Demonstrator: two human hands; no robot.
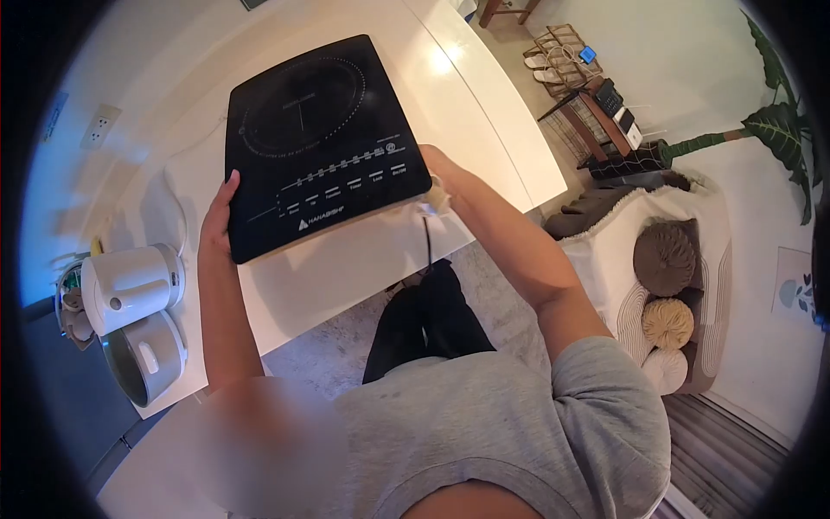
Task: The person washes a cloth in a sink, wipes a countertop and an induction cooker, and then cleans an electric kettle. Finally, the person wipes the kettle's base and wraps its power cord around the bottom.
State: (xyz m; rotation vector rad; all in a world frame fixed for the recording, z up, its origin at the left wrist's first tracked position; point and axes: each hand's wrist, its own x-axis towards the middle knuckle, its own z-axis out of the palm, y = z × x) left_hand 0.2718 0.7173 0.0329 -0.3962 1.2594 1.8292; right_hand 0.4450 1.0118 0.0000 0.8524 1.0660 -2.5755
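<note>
Induction cooker tilts above the near part of the white table, its black glass face turned up toward the person. Left hand grips its left edge, thumb against the side of the glass and the other fingers out of sight, presumably curled beneath. Right hand is at the right edge by the near corner; most of it is hidden behind the panel, so how far it is closed I cannot tell. A pale, blurred item shows beside that corner, with a dark cord hanging below it (whether the cord belongs to the cooker is unclear). Handling so flat and probably weighty a slab calls for an even hold on both sides, palms well under the body rather than fingertips on smooth glass, and the slack cord kept clear of the legs and the table's edge. Thumbs are best kept off the touch controls. As for writing, HANABISHI stands in white beside a triangular logo along the near edge; above it runs a row of control labels, among which Timer, Lock and On/Off seem readable, while the line under the cooking ring and the word at its centre are too small to make out.
</note>
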